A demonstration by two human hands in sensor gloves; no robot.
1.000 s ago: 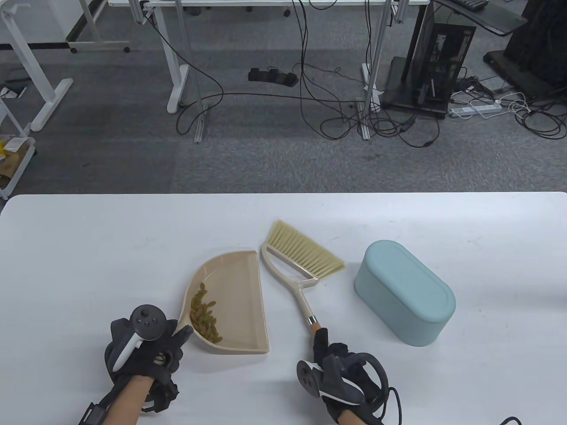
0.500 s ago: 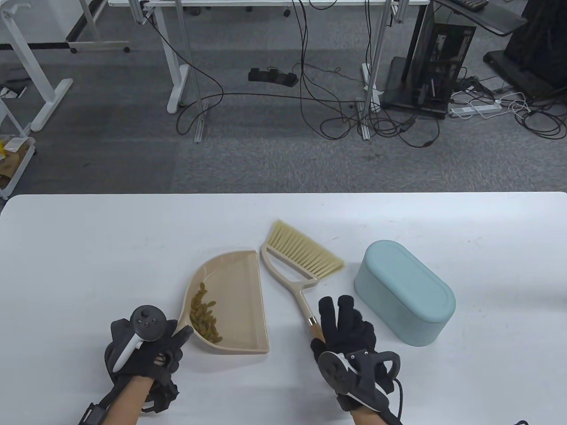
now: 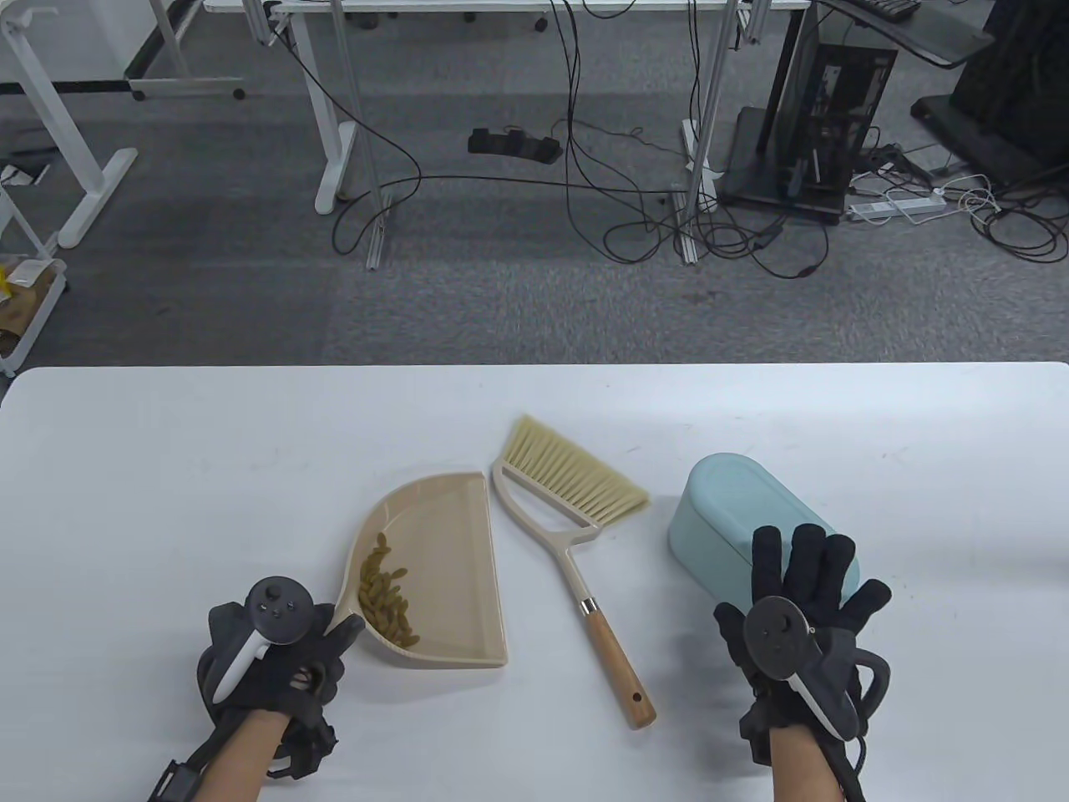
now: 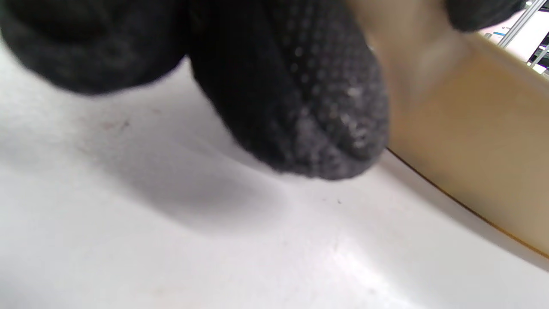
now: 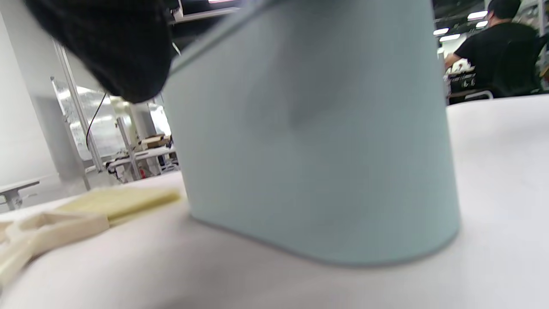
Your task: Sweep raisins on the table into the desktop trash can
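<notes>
A beige dustpan [image 3: 455, 568] lies on the white table [image 3: 167, 468] with a pile of raisins [image 3: 386, 593] at its near left. My left hand [image 3: 276, 660] grips the dustpan's handle end; its wall shows in the left wrist view [image 4: 476, 128]. A small brush [image 3: 568, 510] with a wooden handle lies free beside the dustpan. The light blue lidded trash can [image 3: 735, 518] stands to the right. My right hand [image 3: 802, 610] is open with fingers spread over the can's near end. The can fills the right wrist view [image 5: 309, 137].
The table's far edge [image 3: 534, 366] runs across the middle of the table view. Beyond it are grey carpet, desk legs and cables [image 3: 585, 192]. The brush bristles show low in the right wrist view [image 5: 120, 199].
My right hand let go of the brush handle, opened, and moved right to the near end of the trash can. The brush now lies free. The left hand has not moved.
</notes>
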